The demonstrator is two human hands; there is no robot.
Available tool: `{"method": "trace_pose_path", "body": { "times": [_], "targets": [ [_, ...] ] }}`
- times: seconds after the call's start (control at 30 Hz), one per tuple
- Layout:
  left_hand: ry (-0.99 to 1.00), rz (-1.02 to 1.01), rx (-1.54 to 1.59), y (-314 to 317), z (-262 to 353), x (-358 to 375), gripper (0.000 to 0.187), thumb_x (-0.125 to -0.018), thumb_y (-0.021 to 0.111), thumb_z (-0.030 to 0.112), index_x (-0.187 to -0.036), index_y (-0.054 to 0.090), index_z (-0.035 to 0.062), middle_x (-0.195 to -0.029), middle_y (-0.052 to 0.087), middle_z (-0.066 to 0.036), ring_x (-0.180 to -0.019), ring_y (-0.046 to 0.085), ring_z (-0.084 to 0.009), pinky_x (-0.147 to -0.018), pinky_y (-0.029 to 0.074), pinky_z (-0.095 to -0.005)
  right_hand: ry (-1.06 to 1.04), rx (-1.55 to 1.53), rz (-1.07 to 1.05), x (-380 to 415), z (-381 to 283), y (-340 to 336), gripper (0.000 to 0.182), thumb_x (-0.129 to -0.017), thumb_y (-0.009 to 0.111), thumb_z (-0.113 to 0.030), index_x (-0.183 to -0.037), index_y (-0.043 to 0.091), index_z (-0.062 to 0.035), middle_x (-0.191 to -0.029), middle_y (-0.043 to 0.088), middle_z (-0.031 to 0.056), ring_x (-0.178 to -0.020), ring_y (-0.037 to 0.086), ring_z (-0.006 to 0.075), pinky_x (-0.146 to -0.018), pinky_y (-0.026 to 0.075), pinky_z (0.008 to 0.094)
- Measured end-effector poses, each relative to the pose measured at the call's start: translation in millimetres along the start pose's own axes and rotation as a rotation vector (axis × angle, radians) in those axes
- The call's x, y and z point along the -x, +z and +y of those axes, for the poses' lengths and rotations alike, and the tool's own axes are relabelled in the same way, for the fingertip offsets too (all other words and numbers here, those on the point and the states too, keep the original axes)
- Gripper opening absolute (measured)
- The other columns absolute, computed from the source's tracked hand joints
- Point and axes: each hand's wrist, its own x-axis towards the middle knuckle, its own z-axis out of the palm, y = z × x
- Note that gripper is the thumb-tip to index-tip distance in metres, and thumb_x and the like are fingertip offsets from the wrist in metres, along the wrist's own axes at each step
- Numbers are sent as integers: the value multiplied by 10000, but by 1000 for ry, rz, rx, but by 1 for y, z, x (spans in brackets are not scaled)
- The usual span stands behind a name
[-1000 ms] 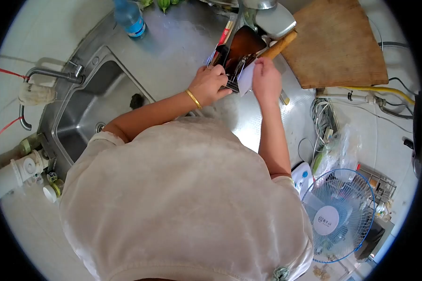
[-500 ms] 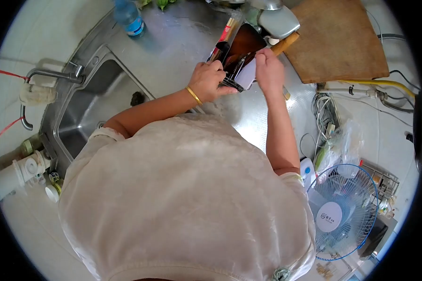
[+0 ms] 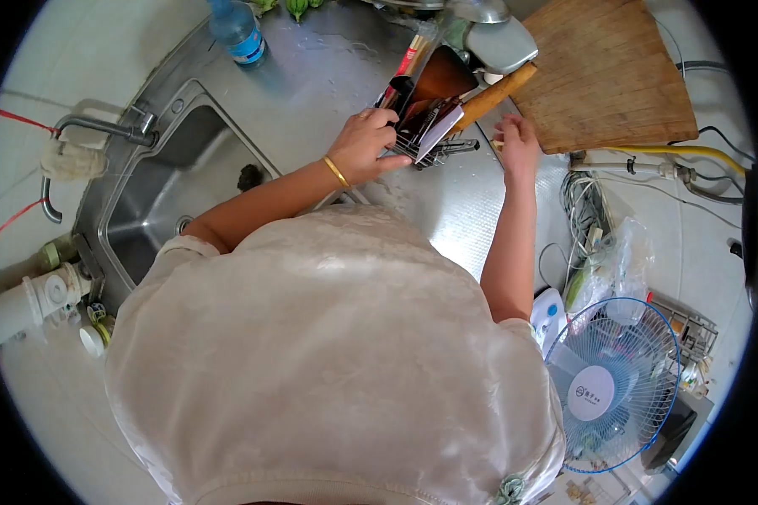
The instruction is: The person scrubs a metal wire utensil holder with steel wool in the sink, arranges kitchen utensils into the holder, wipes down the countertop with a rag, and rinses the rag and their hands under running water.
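My left hand (image 3: 368, 145), with a gold bangle at the wrist, grips the near left side of a wire utensil rack (image 3: 436, 154). The rack holds dark-handled utensils, a white blade (image 3: 440, 133), a brown spatula-like piece (image 3: 445, 74) and a wooden handle (image 3: 484, 99) leaning to the right. To the right of the rack, my right hand (image 3: 518, 145) is over the counter near the cutting board's corner. Its fingers are curled around a small pale item, mostly hidden.
A wooden cutting board (image 3: 606, 80) lies at the upper right. The steel sink (image 3: 173, 181) and faucet (image 3: 114, 130) are on the left. A blue-labelled bottle (image 3: 242, 40) stands on the steel counter (image 3: 320, 76). At the lower right is a blue fan (image 3: 602, 391).
My right hand has moved right, away from the white blade and rack. The wooden handle and the rack's right side now show more. My left hand stays at the rack.
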Motion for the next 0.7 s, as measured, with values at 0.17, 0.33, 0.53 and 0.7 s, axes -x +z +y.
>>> {"method": "trace_pose_path", "body": {
  "times": [0.17, 0.33, 0.53, 0.7],
  "targets": [
    [21, 37, -34, -3, -16, 2, 269, -718, 671, 270, -629, 580, 33, -1155, 489, -163, -990, 475, -341, -833, 385, -420, 243, -482, -354, -17, 40, 26, 385, -892, 464, -343, -1182, 508, -94, -1111, 555, 25, -1054, 488, 188, -901, 369, 327],
    [-48, 194, -97, -19, -35, 11, 228, -721, 681, 186, -897, 600, 66, -1184, 451, -168, -987, 487, -334, -842, 402, -412, 231, -488, -495, 18, 46, 60, 361, -907, 442, -320, -1158, 522, -73, -1120, 553, 30, -1020, 506, 147, -901, 378, 316],
    [-586, 468, 278, -22, -43, 31, 486, -782, 649, 213, -1219, 464, 112, -1167, 452, -139, -938, 549, -259, -845, 416, -388, 268, -433, -647, 47, 61, 69, 302, -884, 508, -212, -1135, 517, -43, -1090, 563, 49, -963, 538, 164, -835, 446, 310],
    [-1144, 562, 1227, -16, -29, 76, 628, -810, 605, 183, -1348, 292, 97, -1294, 358, -110, -1089, 464, -237, -850, 419, -367, 158, -862, -723, -21, 129, 96, 380, -876, 521, -219, -1203, 453, -38, -1079, 557, 81, -937, 544, 185, -820, 458, 319]
  ]
}}
